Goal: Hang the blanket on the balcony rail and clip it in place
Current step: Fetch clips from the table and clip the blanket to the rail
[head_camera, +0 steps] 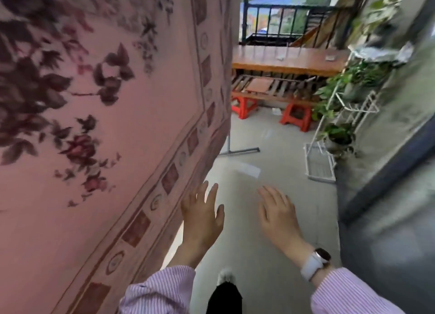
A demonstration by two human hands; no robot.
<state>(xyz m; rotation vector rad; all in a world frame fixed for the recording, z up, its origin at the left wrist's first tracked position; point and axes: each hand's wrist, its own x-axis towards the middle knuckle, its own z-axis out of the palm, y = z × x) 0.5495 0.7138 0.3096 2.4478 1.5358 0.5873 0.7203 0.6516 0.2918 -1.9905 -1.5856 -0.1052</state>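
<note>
A large pink blanket [113, 130] with dark leaf and flower prints and a patterned border hangs down the whole left side of the view. Whatever holds its top edge is out of frame. My left hand [202, 216] is open with fingers spread, just beside the blanket's lower right edge; I cannot tell whether it touches the cloth. My right hand [279, 216], with a white watch on its wrist, is also open and empty, held over the floor to the right. A dark balcony rail [280, 19] runs across the far end. No clip is visible.
A long wooden table [287, 59] stands before the far rail, with red plastic stools [295, 116] and slatted boards under it. A white wire plant rack [334, 130] with green plants stands at the right wall. A metal stand foot [237, 151] rests on the pale floor.
</note>
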